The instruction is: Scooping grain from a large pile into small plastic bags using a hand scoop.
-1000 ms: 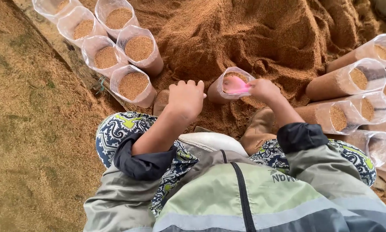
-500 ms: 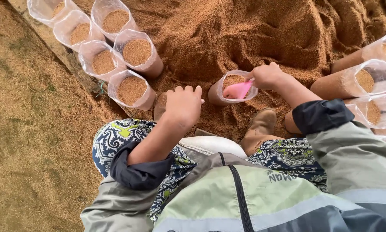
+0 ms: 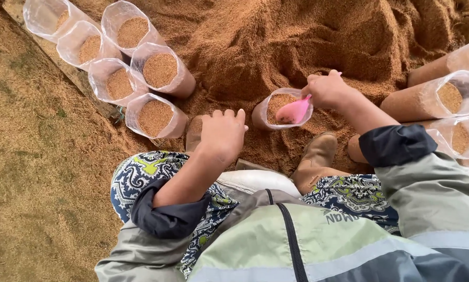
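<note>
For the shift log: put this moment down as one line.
right hand: grips pink scoop at mouth of clear bag | left hand: palm down on sawdust pile | filled bags: upright, left

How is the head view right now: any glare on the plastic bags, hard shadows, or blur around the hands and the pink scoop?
Head view: soft, even daylight, with no hard shadows on the sawdust pile. The clear bags show only a mild sheen, contents readable. The pink scoop and right hand are sharp, as is the left hand. The bags at the right edge are cropped by the frame.
</note>
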